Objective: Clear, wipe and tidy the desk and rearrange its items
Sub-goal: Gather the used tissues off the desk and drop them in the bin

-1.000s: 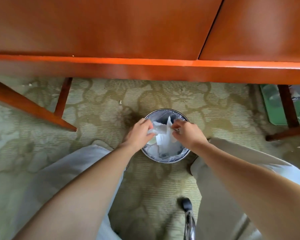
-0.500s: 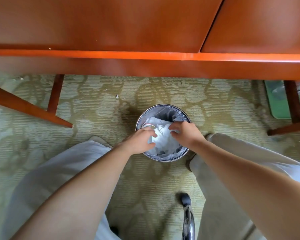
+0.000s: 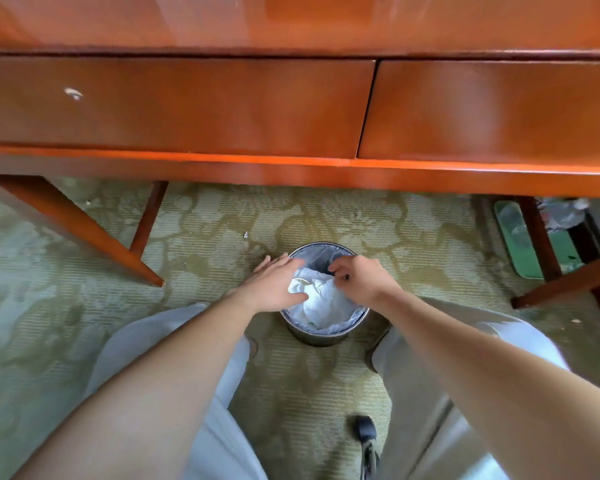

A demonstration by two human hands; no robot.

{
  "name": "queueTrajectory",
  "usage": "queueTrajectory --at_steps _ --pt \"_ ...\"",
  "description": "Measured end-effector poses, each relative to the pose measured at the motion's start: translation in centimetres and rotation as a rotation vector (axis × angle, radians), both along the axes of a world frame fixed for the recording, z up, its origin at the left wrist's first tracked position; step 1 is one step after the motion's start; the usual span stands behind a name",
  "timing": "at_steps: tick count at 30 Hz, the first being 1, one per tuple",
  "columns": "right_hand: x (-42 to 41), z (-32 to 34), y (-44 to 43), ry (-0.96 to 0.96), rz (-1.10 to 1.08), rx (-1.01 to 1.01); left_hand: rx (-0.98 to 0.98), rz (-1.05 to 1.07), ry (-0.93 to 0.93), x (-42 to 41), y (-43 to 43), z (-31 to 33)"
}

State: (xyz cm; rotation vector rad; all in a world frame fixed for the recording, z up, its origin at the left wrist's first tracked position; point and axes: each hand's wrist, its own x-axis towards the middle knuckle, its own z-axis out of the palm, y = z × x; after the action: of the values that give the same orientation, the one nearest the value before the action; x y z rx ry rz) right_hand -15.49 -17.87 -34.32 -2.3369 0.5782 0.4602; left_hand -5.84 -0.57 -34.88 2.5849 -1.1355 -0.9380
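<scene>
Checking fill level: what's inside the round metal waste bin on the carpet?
A clear plastic liner and crumpled white paper, piled nearly level with the metal bin rim. The left hand and right hand cover parts of it; anything beneath the paper is hidden.

The bin (image 3: pixel 314 337) stood on the carpet (image 3: pixel 205 237) under both hands, between the person's trouser legs (image 3: pixel 160 344). The left hand (image 3: pixel 274 282) lay flat across its left rim. The right hand (image 3: pixel 361 282) curled onto the far right edge of the paper (image 3: pixel 321 301) that filled the bin. Beyond the hands ran the desk (image 3: pixel 291 22), with its two drawers (image 3: pixel 187 105) side by side. A desk leg (image 3: pixel 84 230) slanted down well left of the left hand. A tray (image 3: pixel 515 237) lay on the floor far right of the right hand. A chair caster (image 3: pixel 366 427) sat behind the hands, nearer the person.
</scene>
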Motion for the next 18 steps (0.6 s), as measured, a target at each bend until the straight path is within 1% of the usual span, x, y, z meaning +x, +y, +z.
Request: queueTrajectory --at_steps 7,13,15,18 --pt "-3.5 8.6 0.4 -0.130 0.054 -0.126 -0.061 -0.025 -0.150 -3.1 0.8 9.8" --pt "-6.4 17.3 -0.9 -0.293 0.005 -0.219 -0.255 -0.019 -0.359 -5.0 0.1 18.7" --pt "-7.4 20.1 -2.0 -0.347 0.003 -0.262 -0.322 -0.005 -0.355 -5.2 -0.7 21.3" --pt "-8.2 24.3 -4.5 -0.423 -0.049 -0.313 -0.417 0.047 -0.290 -5.0 -3.0 25.3"
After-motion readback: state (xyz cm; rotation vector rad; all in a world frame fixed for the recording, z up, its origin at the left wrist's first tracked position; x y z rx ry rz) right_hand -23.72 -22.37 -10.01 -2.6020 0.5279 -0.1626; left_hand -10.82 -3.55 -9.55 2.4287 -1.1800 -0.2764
